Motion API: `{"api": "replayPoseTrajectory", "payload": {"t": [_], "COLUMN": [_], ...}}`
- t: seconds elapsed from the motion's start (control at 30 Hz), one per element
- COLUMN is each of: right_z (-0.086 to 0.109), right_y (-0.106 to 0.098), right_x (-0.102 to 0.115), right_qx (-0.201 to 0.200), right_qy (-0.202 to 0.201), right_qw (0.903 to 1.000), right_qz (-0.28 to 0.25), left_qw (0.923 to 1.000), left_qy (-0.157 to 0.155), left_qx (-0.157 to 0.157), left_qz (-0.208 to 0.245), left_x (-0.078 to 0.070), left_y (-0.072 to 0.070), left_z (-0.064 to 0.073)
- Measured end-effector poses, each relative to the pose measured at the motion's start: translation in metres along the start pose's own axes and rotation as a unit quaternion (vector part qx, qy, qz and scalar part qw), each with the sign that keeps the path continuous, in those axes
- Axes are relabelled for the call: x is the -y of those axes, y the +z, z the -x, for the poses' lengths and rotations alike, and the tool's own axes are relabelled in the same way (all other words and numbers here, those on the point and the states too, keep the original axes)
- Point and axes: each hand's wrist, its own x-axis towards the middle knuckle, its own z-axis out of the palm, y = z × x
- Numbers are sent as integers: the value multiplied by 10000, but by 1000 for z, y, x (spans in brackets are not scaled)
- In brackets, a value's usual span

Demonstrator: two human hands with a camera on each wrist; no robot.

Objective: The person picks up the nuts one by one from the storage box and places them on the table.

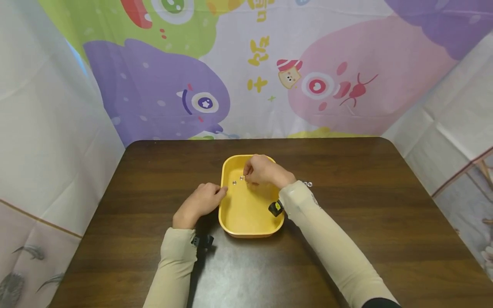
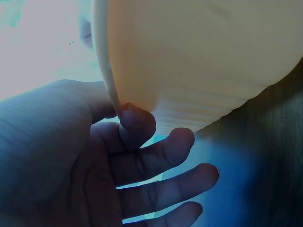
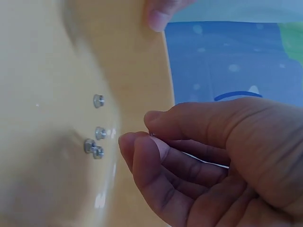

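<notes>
A yellow tray [image 1: 252, 214] stands on the table, and several small metal nuts [image 3: 98, 100] lie on its floor toward the far left in the head view. My left hand [image 1: 204, 198] grips the tray's left rim, thumb over the edge and index finger curled against the outer wall; its other fingers [image 2: 177, 187] spread below the rim. Over the inside of the tray, my right hand [image 1: 262, 172] pinches a small metal nut [image 3: 151, 134] between thumb and index finger. Most of that nut is hidden by the fingertips.
More metal nuts [image 1: 309, 184] lie on the dark wooden table [image 1: 366, 222] just right of the tray, partly hidden behind the right wrist. A cartoon-printed cloth [image 1: 246, 107] hangs behind the table's far edge, with pale cloths at both sides.
</notes>
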Motion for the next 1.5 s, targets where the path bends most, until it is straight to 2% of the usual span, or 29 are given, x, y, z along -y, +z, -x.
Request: {"api": "replayPoseTrajectory", "payload": {"t": [0.17, 0.33, 0.57, 0.8, 1.07, 1.5], "right_z": [6, 10, 17, 25, 35, 48], "right_y": [-5, -10, -19, -24, -32, -36], "right_x": [1, -3, -17, -30, -43, -64], "right_qx": [-95, -280, -652, -809, -922, -1052], "right_qy": [-22, -210, -508, -642, -489, -238], "right_qw": [9999, 9994, 9963, 9942, 9944, 9940], "right_qz": [-72, 69, 219, 300, 145, -187], "left_qw": [9999, 9999, 9996, 9996, 9999, 9999], "left_qy": [-35, -84, -173, -198, -62, -27], "left_qx": [55, 99, 174, 172, 100, 71], "left_qz": [82, 85, 109, 122, 50, 75], "left_x": [1, 2, 1, 2, 3, 1], "left_y": [0, 1, 0, 1, 1, 0], "left_z": [0, 0, 0, 0, -1, -1]}}
